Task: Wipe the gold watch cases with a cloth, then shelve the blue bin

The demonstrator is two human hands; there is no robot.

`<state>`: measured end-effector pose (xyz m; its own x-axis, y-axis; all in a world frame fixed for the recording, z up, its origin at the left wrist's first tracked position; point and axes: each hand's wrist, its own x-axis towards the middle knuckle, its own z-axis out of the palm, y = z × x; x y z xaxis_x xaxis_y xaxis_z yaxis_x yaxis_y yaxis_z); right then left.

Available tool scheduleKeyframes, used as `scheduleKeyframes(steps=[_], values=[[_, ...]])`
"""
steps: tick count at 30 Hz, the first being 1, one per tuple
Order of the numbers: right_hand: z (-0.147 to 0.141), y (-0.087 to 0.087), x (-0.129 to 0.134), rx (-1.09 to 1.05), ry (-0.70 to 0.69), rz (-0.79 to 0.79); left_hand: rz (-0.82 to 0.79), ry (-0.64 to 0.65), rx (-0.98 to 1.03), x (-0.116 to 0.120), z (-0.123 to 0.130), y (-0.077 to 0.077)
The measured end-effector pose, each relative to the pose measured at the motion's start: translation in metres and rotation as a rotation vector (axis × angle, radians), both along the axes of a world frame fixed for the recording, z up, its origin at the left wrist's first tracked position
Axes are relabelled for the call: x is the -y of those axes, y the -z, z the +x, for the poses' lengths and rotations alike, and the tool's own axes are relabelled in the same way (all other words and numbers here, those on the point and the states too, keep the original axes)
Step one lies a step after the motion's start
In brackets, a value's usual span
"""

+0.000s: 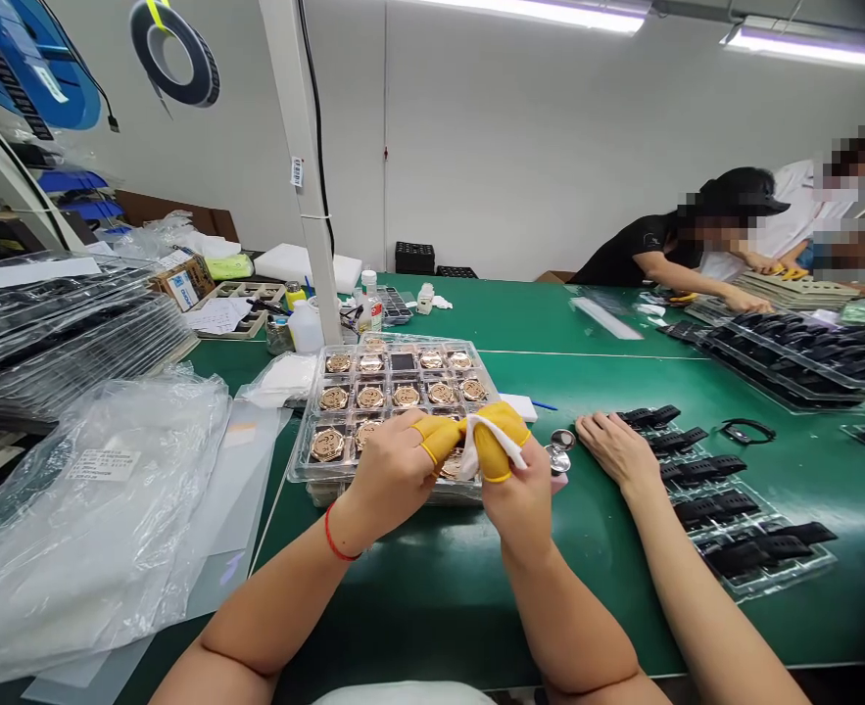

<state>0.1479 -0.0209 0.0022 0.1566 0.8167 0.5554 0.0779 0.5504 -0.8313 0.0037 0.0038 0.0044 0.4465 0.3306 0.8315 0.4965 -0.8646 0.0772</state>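
Note:
My left hand (394,468), with yellow finger cots and a red string at the wrist, is closed, its fingertips meeting those of my right hand. What it pinches is hidden. My right hand (518,494), also in yellow finger cots, grips a folded white cloth (497,436) draped over its fingers. Both hands are above the front right of a clear plastic tray (301,460). Rows of round gold-rimmed watch cases (369,396) sit in its compartments, and one compartment (403,362) in the back row looks dark. My hands cover part of the front row.
Another person's hand (618,448) rests on the green table beside a tray of black watch straps (715,509). A shiny round metal piece (561,443) lies near my right hand. Plastic bags (109,509) and stacked trays (72,323) fill the left. People (667,245) work at the far right.

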Motion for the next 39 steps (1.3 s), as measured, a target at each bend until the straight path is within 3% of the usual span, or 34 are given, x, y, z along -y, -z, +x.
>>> scheduleKeyframes(steps=[3,5,9,13,18,22,26,30,32,37,39], values=[[0.007,-0.001,-0.009,-0.118,-0.154,-0.206,0.027,0.007,-0.031,-0.005,-0.001,0.000],[0.013,0.000,-0.015,-0.203,-0.166,-0.233,-0.137,0.100,0.035,-0.006,-0.002,0.000],[0.024,-0.001,-0.014,-0.307,-0.011,-0.061,-0.566,0.302,0.319,-0.001,-0.001,-0.001],[0.023,-0.005,-0.006,-0.036,-0.111,0.022,-0.730,0.356,0.405,0.005,-0.001,-0.004],[0.014,-0.006,-0.006,0.185,-0.053,0.148,-0.711,0.260,0.141,0.007,-0.010,-0.010],[0.012,0.000,-0.010,0.180,-0.136,0.204,-0.576,0.219,0.122,0.004,-0.019,-0.010],[0.005,0.005,-0.013,-0.081,-0.327,0.055,-0.517,0.269,0.210,-0.006,-0.022,-0.003],[-0.002,0.007,-0.013,-0.275,-0.448,-0.102,-0.309,0.403,0.187,-0.018,-0.024,0.001],[-0.002,0.007,-0.013,-0.265,-0.442,-0.143,-0.225,0.425,0.146,-0.022,-0.026,0.001],[0.005,0.000,-0.010,-0.057,-0.377,-0.180,-0.149,0.319,0.032,-0.022,-0.031,-0.006],[0.008,-0.004,-0.007,0.009,-0.378,-0.188,-0.161,0.366,0.006,-0.023,-0.033,-0.008]])
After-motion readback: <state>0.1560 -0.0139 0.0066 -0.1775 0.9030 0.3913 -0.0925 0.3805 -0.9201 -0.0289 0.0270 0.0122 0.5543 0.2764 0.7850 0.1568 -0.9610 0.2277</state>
